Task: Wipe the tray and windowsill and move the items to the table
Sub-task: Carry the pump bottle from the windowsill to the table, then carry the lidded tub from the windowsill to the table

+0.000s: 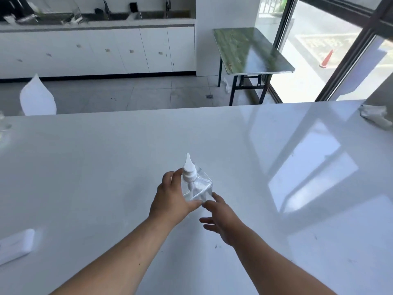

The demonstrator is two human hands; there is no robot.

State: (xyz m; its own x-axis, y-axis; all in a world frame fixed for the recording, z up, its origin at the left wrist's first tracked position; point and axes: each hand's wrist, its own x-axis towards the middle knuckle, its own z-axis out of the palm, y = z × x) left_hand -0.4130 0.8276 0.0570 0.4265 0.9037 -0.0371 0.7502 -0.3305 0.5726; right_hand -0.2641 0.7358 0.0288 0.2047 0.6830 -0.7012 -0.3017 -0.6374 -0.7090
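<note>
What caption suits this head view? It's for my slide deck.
Left hand grips a clear pump bottle over the white table; open right hand beside it.

Clear bottle (pixel 198 188), white nozzle (pixel 188 169); glossy white table (pixel 106 167).

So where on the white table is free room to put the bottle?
Almost everywhere: the table is bare right of the bottle up to the crumpled cloth in the far right corner, and left until the white box at the near left edge.
</note>
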